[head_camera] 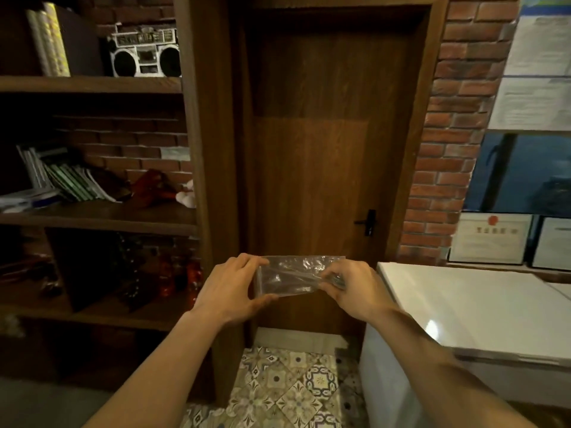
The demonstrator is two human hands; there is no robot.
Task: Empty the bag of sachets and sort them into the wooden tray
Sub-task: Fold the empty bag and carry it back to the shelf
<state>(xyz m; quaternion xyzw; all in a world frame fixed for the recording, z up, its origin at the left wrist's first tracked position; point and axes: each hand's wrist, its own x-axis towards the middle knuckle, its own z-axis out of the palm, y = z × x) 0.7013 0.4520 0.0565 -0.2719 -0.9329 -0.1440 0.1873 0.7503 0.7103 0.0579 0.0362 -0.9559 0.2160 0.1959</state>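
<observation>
A small clear plastic bag (293,274) is held flat and stretched between both hands at chest height, in front of a wooden door. My left hand (230,287) pinches its left edge, thumb below and fingers above. My right hand (350,287) grips its right end, where something dark shows between the fingers. The bag looks flat and see-through; I cannot tell what is inside. No wooden tray and no loose sachets are in view.
A closed wooden door (324,149) stands straight ahead. Dark wooden shelves (99,217) with books and a radio fill the left. A white chest-like cabinet (463,307) sits at the right, under a brick wall (454,118) with framed papers. Patterned tiles (287,387) cover the floor.
</observation>
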